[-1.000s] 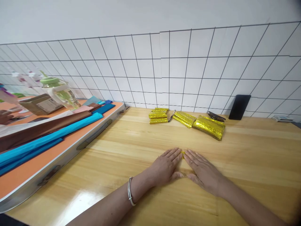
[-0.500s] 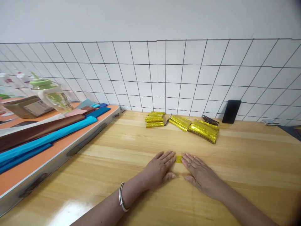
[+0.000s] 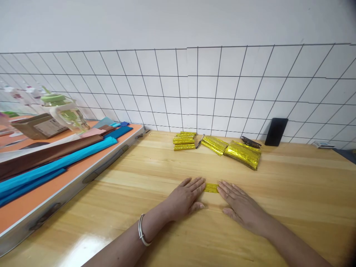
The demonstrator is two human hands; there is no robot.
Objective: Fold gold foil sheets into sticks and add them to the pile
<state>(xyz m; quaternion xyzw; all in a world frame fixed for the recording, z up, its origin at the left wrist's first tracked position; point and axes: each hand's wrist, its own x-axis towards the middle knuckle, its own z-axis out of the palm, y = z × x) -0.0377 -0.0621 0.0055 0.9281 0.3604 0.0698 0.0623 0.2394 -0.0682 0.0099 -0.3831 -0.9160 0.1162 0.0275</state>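
A short strip of shiny gold foil [image 3: 211, 188] lies flat on the wooden table [image 3: 155, 170], its two ends under my fingers. My left hand [image 3: 187, 196], a silver bangle [image 3: 142, 230] at its wrist, rests palm down with straight fingers on the strip's left end. On the right end my right hand [image 3: 239, 204] lies flat, fingers stretched out. Both thumbs point inward on the wood. Beyond the hands are a small pile of folded gold foil strips [image 3: 184, 141], a flat gold foil piece [image 3: 214, 144] and a thicker gold foil stack [image 3: 243, 154].
Against the tiled wall leans a black phone [image 3: 276, 131]; a dark hair clip [image 3: 250, 142] lies behind the foil stack. At left, an orange-topped surface [image 3: 83, 163] carries blue and brown paper rolls [image 3: 58, 163], a cardboard box [image 3: 41, 126] and a green-lidded bottle [image 3: 66, 111].
My hands have slid slightly apart, so more of the gold strip shows between them. The whole view has shifted a little.
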